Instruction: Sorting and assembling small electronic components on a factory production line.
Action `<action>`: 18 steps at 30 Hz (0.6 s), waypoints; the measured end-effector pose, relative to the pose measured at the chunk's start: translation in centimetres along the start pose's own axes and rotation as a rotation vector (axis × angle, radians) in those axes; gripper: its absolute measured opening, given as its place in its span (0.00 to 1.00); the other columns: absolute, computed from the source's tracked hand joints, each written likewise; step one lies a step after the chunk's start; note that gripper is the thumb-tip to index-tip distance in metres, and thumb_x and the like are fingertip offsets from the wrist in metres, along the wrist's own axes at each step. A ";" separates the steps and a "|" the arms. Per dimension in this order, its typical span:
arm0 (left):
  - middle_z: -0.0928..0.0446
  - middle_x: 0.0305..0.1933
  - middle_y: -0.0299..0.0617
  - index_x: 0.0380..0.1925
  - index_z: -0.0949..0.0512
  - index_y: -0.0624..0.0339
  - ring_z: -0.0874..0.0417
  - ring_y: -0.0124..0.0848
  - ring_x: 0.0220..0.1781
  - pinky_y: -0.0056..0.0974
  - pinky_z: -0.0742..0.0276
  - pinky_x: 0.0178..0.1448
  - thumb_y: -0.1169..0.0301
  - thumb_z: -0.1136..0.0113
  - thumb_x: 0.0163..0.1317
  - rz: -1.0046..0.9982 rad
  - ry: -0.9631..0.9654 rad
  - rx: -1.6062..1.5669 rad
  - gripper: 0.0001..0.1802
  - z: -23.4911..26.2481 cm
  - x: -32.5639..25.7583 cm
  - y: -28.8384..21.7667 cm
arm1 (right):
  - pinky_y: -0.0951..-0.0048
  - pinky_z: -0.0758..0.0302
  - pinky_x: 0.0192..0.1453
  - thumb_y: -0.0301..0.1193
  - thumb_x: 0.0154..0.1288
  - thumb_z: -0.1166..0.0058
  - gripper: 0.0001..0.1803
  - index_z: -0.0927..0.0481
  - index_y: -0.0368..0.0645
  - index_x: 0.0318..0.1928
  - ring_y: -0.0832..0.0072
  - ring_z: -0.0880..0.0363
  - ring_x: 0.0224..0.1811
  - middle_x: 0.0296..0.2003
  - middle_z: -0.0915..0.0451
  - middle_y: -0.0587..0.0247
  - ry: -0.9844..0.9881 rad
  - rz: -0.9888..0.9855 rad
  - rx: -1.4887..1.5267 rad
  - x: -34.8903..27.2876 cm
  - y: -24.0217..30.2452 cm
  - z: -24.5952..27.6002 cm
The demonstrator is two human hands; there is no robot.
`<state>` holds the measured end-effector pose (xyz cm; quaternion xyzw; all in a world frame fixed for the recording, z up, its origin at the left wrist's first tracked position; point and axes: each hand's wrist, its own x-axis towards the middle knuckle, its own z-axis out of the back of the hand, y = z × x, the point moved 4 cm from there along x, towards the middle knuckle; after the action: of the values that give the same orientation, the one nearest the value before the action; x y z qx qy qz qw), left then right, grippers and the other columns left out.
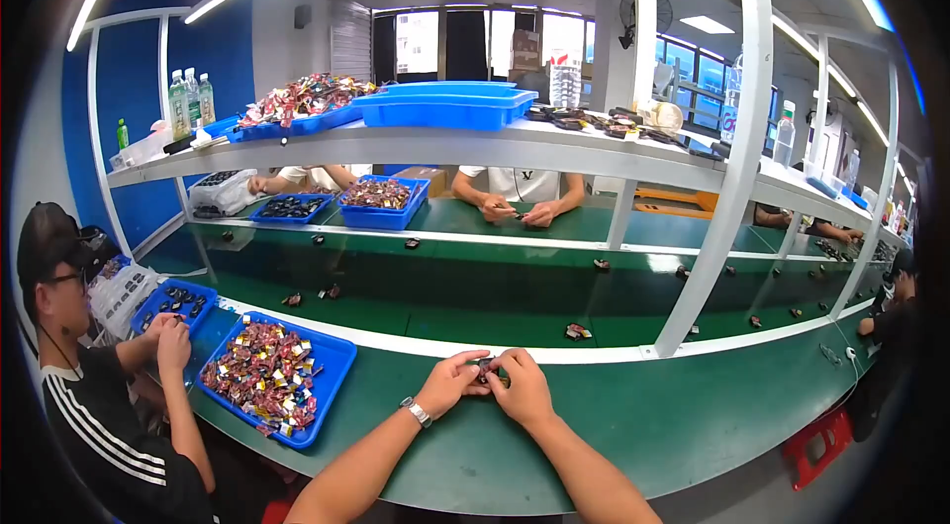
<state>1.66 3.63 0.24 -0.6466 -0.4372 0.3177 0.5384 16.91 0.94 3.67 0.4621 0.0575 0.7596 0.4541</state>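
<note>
Over the green work table (594,425) my two hands meet. My left hand (450,387), with a metal watch at its wrist, is closed on one side of a small dark part (484,376). The fingers of my right hand (522,387) pinch the same part from the other side. Reddish-brown shows on it, but fingers cover most of it and its exact kind cannot be made out. To the left of my hands stands a blue tray (338,366) heaped with small reddish-brown pieces with white and yellow bits (262,371).
A white rail (396,338) and post (708,217) border the green conveyor (475,291), which carries scattered small dark parts (578,331). At left a co-worker (99,405) sits by a blue tray of black parts (178,300). Overhead, a shelf (445,143) holds blue trays. A red stool (819,450) stands right.
</note>
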 end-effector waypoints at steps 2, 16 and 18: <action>0.24 0.53 0.50 0.65 0.36 0.63 0.17 0.35 0.50 0.37 0.16 0.55 0.74 0.56 0.72 0.023 -0.032 -0.011 0.22 0.2 0.0 0.0 | 0.67 0.20 0.44 0.26 0.53 0.35 0.12 0.17 0.47 0.40 0.65 0.20 0.42 0.44 0.24 0.63 -0.016 -0.014 0.003 0.1 0.5 0.1; 0.24 0.51 0.49 0.59 0.33 0.64 0.17 0.36 0.50 0.39 0.16 0.55 0.76 0.57 0.71 0.043 -0.005 0.050 0.17 -0.1 0.0 0.7 | 0.62 0.23 0.53 0.27 0.54 0.36 0.09 0.18 0.47 0.37 0.60 0.25 0.53 0.52 0.26 0.60 0.219 0.165 0.004 0.5 -0.9 0.7; 0.24 0.51 0.50 0.59 0.33 0.64 0.17 0.36 0.50 0.39 0.16 0.55 0.77 0.58 0.71 0.034 0.015 0.065 0.17 0.1 0.1 0.7 | 0.62 0.24 0.55 0.27 0.54 0.36 0.09 0.18 0.48 0.38 0.60 0.27 0.55 0.53 0.26 0.60 0.234 0.155 0.022 0.4 -0.9 0.5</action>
<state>1.79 3.68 -0.47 -0.6385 -0.4114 0.3362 0.5568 17.83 1.59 3.76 0.3782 0.0824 0.8405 0.3792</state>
